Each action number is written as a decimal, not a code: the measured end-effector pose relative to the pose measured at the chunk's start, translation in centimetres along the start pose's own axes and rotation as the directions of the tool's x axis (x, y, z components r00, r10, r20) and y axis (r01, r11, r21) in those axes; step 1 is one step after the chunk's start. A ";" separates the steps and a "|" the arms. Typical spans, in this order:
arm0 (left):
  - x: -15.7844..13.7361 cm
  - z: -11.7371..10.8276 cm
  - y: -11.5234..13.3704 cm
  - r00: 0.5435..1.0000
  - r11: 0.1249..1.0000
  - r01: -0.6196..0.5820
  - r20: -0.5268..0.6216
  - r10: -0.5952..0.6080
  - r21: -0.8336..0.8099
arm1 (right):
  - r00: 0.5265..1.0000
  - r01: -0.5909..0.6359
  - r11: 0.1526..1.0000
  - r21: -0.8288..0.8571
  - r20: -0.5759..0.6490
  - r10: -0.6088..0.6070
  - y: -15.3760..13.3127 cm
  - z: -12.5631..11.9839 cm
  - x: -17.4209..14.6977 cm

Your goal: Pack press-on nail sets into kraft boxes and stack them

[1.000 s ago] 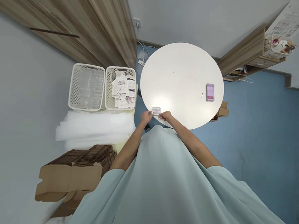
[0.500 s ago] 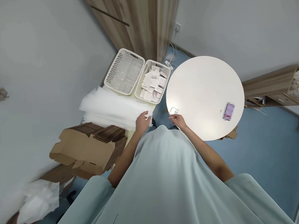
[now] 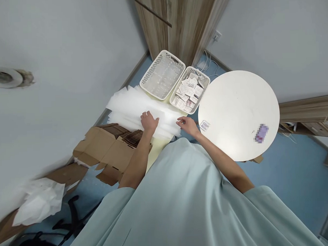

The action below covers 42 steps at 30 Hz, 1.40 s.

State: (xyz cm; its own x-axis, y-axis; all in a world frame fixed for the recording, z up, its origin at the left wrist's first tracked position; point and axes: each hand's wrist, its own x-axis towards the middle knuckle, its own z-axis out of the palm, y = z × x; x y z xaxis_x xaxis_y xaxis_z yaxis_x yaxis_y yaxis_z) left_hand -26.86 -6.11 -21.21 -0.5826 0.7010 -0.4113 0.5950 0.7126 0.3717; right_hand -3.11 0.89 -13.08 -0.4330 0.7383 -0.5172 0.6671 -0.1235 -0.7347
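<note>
My left hand [image 3: 149, 122], fingers spread, is over the stack of white foam sheets [image 3: 125, 104]; whether it touches them I cannot tell. Just off the right end of that stack is my right hand [image 3: 187, 125], its fingers loosely apart with nothing visible in them. A small clear packet [image 3: 204, 125] with a printed face lies on the left edge of the round white table [image 3: 236, 106], close beside my right wrist.
Behind the foam stand a white basket of clear plastic pieces [image 3: 162, 74] and a smaller basket of white packets [image 3: 189, 91]. Flattened cardboard boxes [image 3: 105, 150] lie at the left. A purple blurred object [image 3: 261, 133] rests on the table's right side.
My right hand has left the packet at the table edge and moved left toward the foam. My left hand has moved further over the foam sheets. The view has turned slightly left.
</note>
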 end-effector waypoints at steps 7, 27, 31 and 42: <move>-0.6 0.9 0.7 1.000 0.990 -0.004 -0.002 0.004 0.141 | 0.998 -0.065 0.998 0.025 -0.012 0.066 0.8 0.4 -1.7; -10.3 -4.3 9.7 0.932 0.889 -0.349 -0.013 0.361 -0.297 | 0.974 0.211 0.974 0.080 -0.097 -0.203 1.0 -3.6 -3.2; -13.3 -4.3 14.4 0.878 0.813 -0.466 -0.064 0.475 -0.350 | 0.967 0.214 0.969 0.119 -0.167 -0.193 1.7 -6.7 -5.3; -21.3 3.2 28.5 0.679 0.577 -0.686 -0.105 0.726 -0.444 | 0.880 0.260 0.867 0.424 -0.475 -0.032 11.4 -17.5 -14.0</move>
State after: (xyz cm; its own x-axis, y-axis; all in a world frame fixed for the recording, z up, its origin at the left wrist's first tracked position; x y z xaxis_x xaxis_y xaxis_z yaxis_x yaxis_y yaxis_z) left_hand 4.25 -0.85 -4.51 -0.0219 0.9967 0.0784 0.4968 -0.0572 0.8660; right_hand 21.13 0.74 -6.50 -0.1142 0.9680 -0.2233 0.2085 -0.1964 -0.9581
